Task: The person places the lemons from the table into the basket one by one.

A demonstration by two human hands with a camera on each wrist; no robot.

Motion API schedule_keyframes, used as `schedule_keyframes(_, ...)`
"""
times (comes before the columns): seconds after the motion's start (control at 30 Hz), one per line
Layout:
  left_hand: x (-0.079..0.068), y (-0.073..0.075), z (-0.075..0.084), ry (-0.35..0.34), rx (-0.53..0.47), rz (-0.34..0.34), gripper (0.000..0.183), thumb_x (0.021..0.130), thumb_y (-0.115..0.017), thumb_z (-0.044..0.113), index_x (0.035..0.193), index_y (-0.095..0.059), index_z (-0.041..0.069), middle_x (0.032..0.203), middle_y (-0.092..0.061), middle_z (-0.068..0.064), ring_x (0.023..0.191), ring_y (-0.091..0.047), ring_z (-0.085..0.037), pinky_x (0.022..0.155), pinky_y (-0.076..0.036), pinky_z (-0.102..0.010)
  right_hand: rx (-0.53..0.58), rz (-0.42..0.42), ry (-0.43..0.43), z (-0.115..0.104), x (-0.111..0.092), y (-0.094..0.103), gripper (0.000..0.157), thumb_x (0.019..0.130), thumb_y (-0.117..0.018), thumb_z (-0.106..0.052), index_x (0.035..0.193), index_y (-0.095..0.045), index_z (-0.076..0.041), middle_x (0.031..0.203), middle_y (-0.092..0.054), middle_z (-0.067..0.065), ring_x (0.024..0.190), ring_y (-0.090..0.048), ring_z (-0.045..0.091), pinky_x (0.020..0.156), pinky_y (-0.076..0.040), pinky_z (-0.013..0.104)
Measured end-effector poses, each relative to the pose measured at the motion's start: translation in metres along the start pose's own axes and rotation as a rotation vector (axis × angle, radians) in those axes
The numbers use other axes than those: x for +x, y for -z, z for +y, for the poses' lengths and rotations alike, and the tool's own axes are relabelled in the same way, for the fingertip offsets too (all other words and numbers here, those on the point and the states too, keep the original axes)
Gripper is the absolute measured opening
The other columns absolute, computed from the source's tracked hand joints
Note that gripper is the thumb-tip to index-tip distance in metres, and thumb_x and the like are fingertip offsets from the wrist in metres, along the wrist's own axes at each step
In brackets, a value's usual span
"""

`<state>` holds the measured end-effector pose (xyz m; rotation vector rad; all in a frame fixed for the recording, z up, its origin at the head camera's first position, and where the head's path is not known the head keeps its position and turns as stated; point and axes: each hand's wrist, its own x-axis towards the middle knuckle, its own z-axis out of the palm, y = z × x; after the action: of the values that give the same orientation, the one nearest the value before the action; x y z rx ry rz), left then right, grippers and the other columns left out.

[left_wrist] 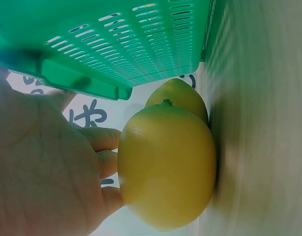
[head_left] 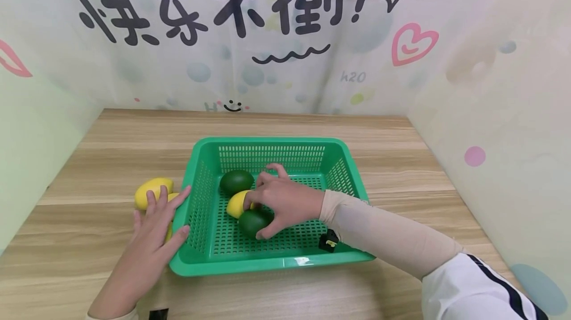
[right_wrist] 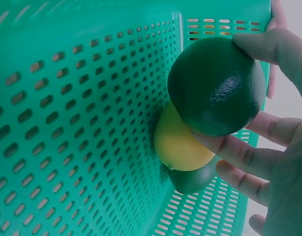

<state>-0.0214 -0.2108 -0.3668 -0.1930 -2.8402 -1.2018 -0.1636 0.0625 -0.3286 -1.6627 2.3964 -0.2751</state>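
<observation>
A green plastic basket point(head_left: 227, 269) with slotted walls stands on the table. Inside it my right hand point(head_left: 292, 201) pinches a dark green lime point(right_wrist: 215, 88) between thumb and fingers. Beside that lime lies a yellow lemon point(head_left: 235, 206), and a second lime point(head_left: 236, 182) sits behind it. My left hand point(head_left: 153, 233) is at the basket's left side, with its thumb and a finger at the rim and its fingers spread fairly straight. Several lemons point(head_left: 147, 194) lie left of the basket, partly hidden under that hand. One large lemon point(left_wrist: 166, 167) lies close against its fingers in the left wrist view.
The wooden table point(head_left: 392, 171) extends around the basket. A printed cloth wall point(head_left: 187, 77) rises behind it, with more wall at both sides. A small black object point(head_left: 328, 241) shows at the right wrist, and another dark piece point(head_left: 158, 314) at the bottom edge.
</observation>
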Motion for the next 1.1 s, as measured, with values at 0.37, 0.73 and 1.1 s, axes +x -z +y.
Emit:
schedule_keyframes(0.37, 0.0, 0.001, 0.001, 0.002, 0.004, 0.002, 0.063, 0.109, -0.05, 0.028, 0.166, -0.022, 0.027, 0.167, 0.002, -0.03, 0.152, 0.019, -0.046, 0.111, 0.023, -0.069, 0.0, -0.058, 0.0, -0.005, 0.001, -0.003, 0.049, 0.083, -0.082, -0.049, 0.122, -0.071, -0.024, 0.109, -0.072, -0.014, 0.108, -0.045, 0.013, 0.117, -0.014, 0.063)
schedule_keyframes(0.73, 0.001, 0.0, 0.001, 0.002, 0.01, 0.002, 0.063, 0.109, -0.049, 0.028, 0.166, -0.022, 0.027, 0.167, 0.002, -0.031, 0.152, 0.019, -0.047, 0.111, 0.022, -0.07, -0.022, -0.069, 0.022, -0.005, 0.001, -0.005, 0.054, 0.082, -0.083, -0.054, 0.126, -0.072, -0.024, 0.105, -0.07, -0.014, 0.104, -0.047, 0.012, 0.111, -0.022, 0.052)
schedule_keyframes(1.1, 0.001, 0.0, 0.0, -0.01, 0.015, 0.008, 0.063, 0.109, -0.05, 0.028, 0.166, -0.023, 0.026, 0.166, 0.0, -0.032, 0.152, 0.018, -0.048, 0.111, 0.022, -0.07, -0.043, -0.101, 0.033, -0.004, 0.003, -0.012, 0.057, 0.082, -0.082, -0.056, 0.127, -0.072, -0.024, 0.094, -0.067, -0.014, 0.092, -0.044, 0.012, 0.092, -0.027, 0.038)
